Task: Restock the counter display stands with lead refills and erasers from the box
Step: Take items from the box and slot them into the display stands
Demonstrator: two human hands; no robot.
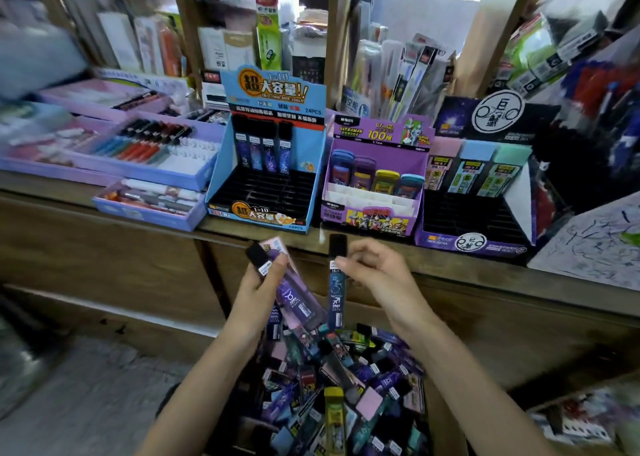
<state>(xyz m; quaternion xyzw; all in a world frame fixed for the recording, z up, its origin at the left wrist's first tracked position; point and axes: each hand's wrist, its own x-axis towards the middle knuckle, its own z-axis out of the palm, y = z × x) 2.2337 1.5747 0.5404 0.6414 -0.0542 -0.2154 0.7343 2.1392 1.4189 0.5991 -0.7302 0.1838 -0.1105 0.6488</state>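
Evidently left hand point(262, 284) and right hand point(379, 268) grip refills point(336, 299).

The wooden counter point(467, 265) carries display stands point(265, 192) and pen trays point(149, 150).

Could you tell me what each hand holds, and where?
Left hand grips purple refill cases near their caps; right hand pinches a blue refill case below its cap.
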